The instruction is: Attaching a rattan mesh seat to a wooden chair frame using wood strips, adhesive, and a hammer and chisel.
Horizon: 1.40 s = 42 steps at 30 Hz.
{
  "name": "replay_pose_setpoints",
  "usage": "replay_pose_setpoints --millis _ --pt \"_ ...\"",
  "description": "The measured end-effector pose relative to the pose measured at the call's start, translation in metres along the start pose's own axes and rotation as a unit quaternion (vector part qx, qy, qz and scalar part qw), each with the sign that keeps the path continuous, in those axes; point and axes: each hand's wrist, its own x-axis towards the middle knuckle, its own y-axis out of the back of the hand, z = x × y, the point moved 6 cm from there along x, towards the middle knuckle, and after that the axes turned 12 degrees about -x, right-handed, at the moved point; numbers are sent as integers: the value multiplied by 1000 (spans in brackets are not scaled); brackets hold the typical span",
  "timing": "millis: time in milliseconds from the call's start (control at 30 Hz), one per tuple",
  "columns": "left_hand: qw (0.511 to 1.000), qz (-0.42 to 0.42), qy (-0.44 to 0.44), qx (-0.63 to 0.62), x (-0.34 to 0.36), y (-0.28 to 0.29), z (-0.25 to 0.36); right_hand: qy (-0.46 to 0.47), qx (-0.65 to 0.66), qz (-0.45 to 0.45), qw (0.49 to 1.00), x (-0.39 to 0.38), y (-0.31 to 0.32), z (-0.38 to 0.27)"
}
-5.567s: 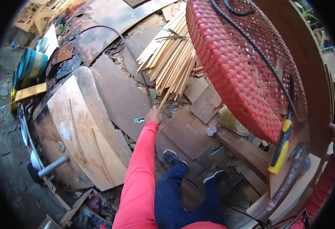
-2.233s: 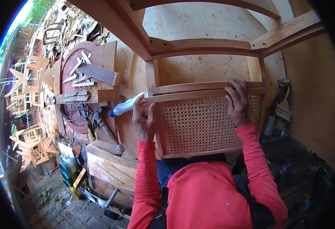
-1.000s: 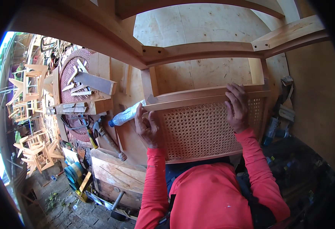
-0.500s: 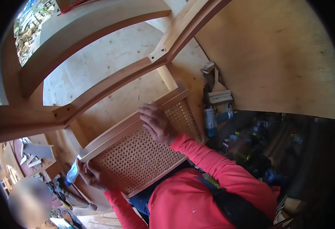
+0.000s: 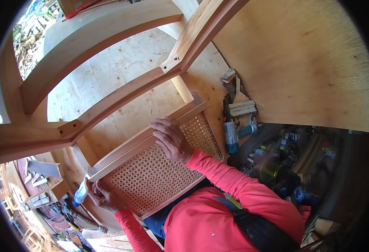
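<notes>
Two bare hands hold a cane-webbed wooden panel against the underside of an unfinished wooden chair frame. The panel is a rectangular frame filled with woven cane; its long axis runs diagonally in the head view, from lower left, near the person's left hand, to upper right, beside a short upright post of the chair frame. The left hand sits at the panel's lower-left corner, fingers curled around the corner edge, with a small clear plastic bottle with a blue label held or pressed at the same spot; whether the fingers close fully on the bottle cannot be told. The right hand lies flat on the panel's upper rail, about midway along its length, fingers extended and slightly spread, palm down, pressing rather than gripping. The panel's upper rail lies just below, and roughly parallel to, a cross rail of the chair frame; contact between the two cannot be confirmed. The right hand is nearer that junction; the left hand steadies the far corner. Both forearms wear red sleeves. A plywood sheet forms the backdrop. To the right of the panel, a blue power tool lies beside small wood offcuts and a clutter of cans and containers.
</notes>
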Motion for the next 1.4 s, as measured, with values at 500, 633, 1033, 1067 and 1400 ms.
replay_pose_setpoints --millis 500,633,1033,1067,1400 --pt "993 24 -76 83 8 10 14 -5 -1 31 1000 1 -9 -6" --pt "971 -36 -152 183 8 12 -12 -9 -85 28 996 1 11 -3" --pt "973 -93 46 205 22 63 50 -5 -101 6 995 -3 3 -4" --pt "973 -127 54 184 27 54 51 -4 -101 8 995 -1 4 -6" --pt "983 -162 -18 87 32 16 12 5 -84 16 996 2 4 -5"
